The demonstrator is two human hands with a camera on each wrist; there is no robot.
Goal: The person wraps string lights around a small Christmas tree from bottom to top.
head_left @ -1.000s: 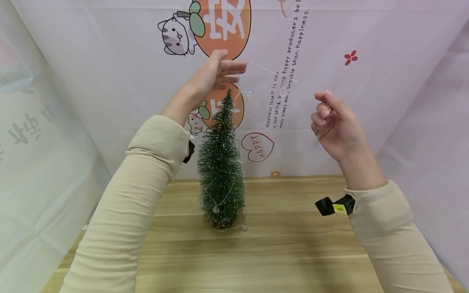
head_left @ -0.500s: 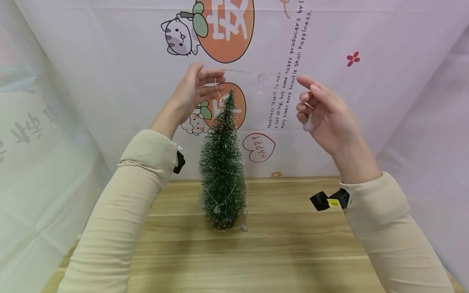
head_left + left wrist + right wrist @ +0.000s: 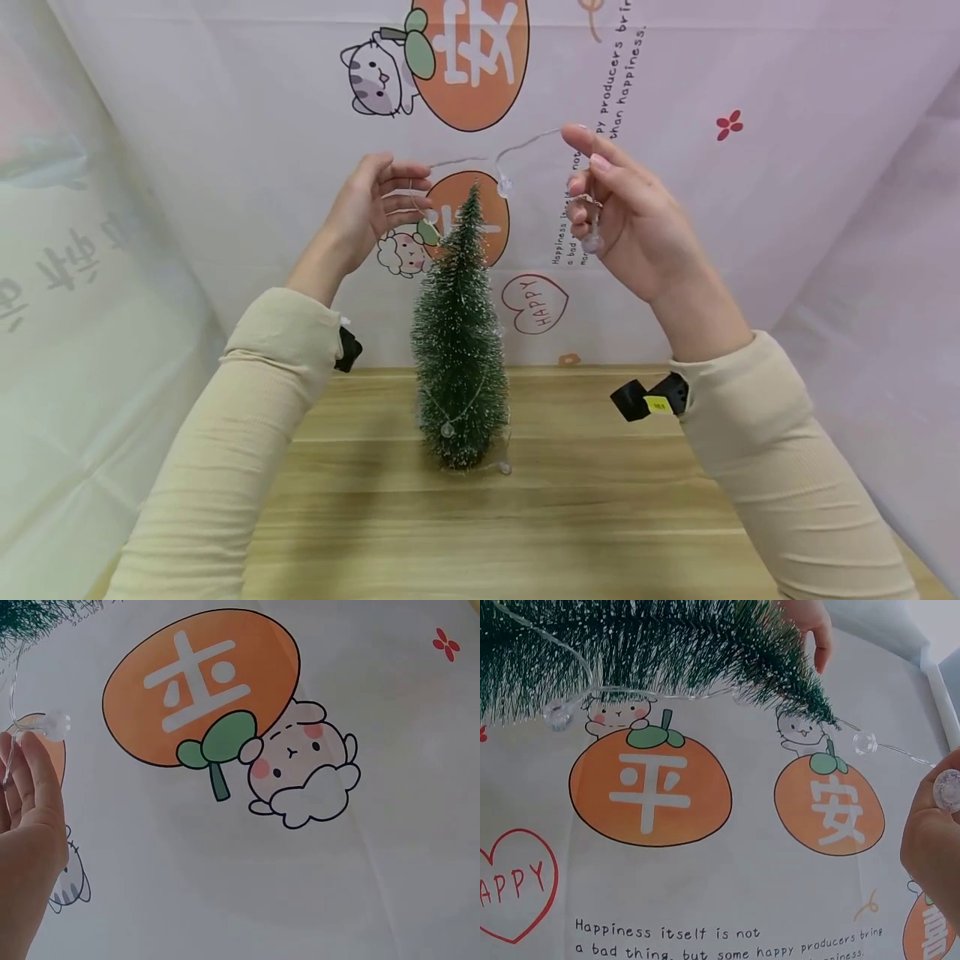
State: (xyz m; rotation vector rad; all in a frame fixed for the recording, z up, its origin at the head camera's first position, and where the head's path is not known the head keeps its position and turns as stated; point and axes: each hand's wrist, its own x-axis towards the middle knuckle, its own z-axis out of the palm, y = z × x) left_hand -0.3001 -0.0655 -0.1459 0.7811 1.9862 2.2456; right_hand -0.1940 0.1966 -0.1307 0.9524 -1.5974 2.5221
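Observation:
A small green bottle-brush Christmas tree [image 3: 459, 333], dusted with white, stands upright on the table. Clear-bulbed string lights [image 3: 505, 185] wrap its lower part and stretch between both hands behind its tip. My left hand [image 3: 378, 200], left of the treetop, has its fingers extended with the wire lying across them; a bulb [image 3: 52, 725] hangs by the fingertips in the left wrist view. Right of the treetop, my right hand [image 3: 637, 208] grips the wire with curled fingers, and one bulb [image 3: 592, 242] dangles beneath them. The right wrist view shows the wire passing the tree's tip.
The wooden table [image 3: 570, 517] extends in front of the tree. A white printed backdrop cloth [image 3: 652, 317] rises close behind, with more white cloth on both sides. One bulb [image 3: 506, 468] of the string rests by the tree's base.
My left hand has moved left and down, from above the treetop to beside it. My right hand has come left and up toward the tip, and the wire between them now sags.

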